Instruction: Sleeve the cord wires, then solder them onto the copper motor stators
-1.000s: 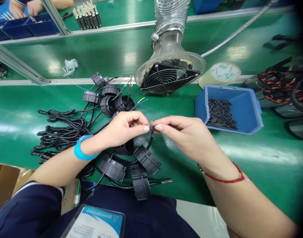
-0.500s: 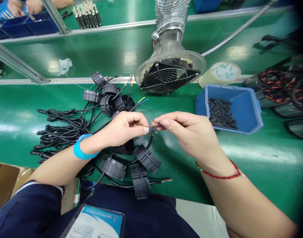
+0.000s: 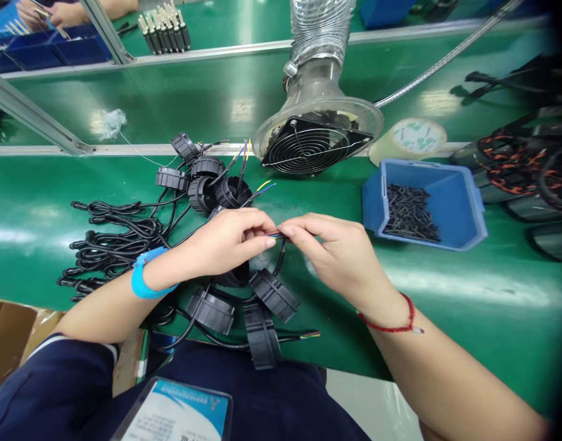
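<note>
Thin coloured wires (image 3: 277,235) run between my two hands near the middle of the bench. My left hand (image 3: 237,240) pinches the wires between thumb and fingers. From the other side, my right hand (image 3: 329,248) pinches the same wires with thumb and forefinger; its fingers hide part of them. Just below are a black ribbed screw ring (image 3: 275,295) and another black ring (image 3: 210,310), both on black cables. A third ring (image 3: 261,337) lies near the bench edge with its cable's coloured wire ends (image 3: 310,335) pointing right.
Coiled black cables (image 3: 116,236) lie at left, with several black rings (image 3: 207,166) behind my left hand. A fume hood with a fan grille (image 3: 308,147) hangs at the back. A blue bin (image 3: 460,211) holds short black tubes (image 3: 412,211). A tape roll (image 3: 414,138) stands behind it.
My right hand has moved slightly left, closer to my left hand, and its wrist has turned. The gap between the hands has narrowed, and both still pinch the wires.
</note>
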Available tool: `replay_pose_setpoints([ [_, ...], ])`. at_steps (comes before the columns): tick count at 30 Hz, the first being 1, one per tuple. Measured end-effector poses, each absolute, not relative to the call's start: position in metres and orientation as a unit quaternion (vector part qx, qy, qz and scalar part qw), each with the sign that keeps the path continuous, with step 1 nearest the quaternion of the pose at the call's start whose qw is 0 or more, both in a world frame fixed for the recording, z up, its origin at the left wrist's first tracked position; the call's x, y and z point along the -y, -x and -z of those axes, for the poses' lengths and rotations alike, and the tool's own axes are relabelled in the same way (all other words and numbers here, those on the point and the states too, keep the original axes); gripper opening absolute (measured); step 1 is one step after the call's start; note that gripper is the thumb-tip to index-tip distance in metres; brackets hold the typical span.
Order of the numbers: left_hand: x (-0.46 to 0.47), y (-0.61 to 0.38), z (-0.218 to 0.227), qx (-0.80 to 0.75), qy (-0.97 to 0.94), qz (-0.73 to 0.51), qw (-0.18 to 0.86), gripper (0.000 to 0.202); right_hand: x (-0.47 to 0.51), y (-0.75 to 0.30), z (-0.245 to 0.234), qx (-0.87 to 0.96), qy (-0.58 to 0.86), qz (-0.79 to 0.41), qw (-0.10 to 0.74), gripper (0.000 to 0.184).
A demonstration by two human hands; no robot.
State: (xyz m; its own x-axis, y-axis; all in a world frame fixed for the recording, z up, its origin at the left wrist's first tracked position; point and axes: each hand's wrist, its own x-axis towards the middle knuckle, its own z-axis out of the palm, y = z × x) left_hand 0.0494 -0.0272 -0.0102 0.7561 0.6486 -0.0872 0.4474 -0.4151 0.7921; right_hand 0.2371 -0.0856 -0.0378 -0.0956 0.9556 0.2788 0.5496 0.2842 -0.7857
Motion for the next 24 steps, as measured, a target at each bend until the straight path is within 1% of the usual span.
replay_pose_setpoints([
  [2,0.024,-0.044,0.004,-0.309,-0.886,-0.059,0.342,0.018,0.084,-0.239,0.039,0.678,0.555,-0.29,0.386,0.02],
  [4,0.022,-0.039,0.0,-0.301,-0.911,-0.012,0.281,0.022,0.084,-0.242,0.038,0.648,0.559,-0.353,0.377,0.021],
  [7,0.019,-0.037,-0.002,-0.313,-0.908,0.006,0.279,0.021,0.083,-0.246,0.036,0.59,0.547,-0.449,0.389,0.02],
  [10,0.018,-0.038,0.0,-0.327,-0.899,-0.022,0.29,0.017,0.081,-0.246,0.033,0.554,0.54,-0.495,0.395,0.022],
  [14,0.022,-0.041,0.001,-0.355,-0.894,-0.047,0.27,0.018,0.082,-0.245,0.034,0.549,0.542,-0.506,0.386,0.021],
  [19,0.028,-0.046,0.003,-0.357,-0.908,-0.044,0.214,0.02,0.084,-0.239,0.037,0.571,0.567,-0.451,0.385,0.014],
  [24,0.03,-0.05,0.01,-0.331,-0.918,-0.033,0.217,0.017,0.085,-0.225,0.039,0.595,0.541,-0.462,0.373,0.014],
])
